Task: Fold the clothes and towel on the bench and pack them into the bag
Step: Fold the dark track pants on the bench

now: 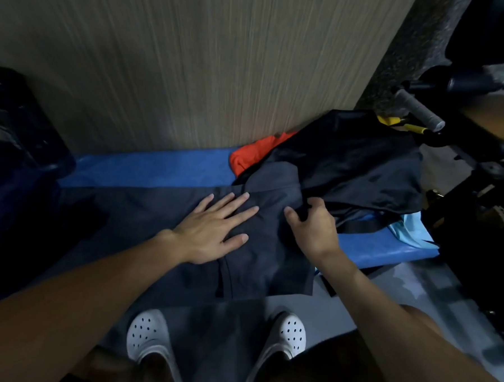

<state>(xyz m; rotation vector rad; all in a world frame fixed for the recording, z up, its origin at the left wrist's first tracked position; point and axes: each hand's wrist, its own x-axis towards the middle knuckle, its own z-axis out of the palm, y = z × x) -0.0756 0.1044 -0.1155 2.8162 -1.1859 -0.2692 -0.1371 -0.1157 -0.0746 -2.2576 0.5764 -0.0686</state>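
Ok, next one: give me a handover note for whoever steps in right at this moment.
Left hand presses flat on the dark grey garment spread on the blue bench. Right hand grips its right edge.
Black garment, orange garment and light blue towel lie piled at the bench's right end; dark bag sits left.
Done: nothing visibly folded or packed.
Left: fold everything, pack the bag.
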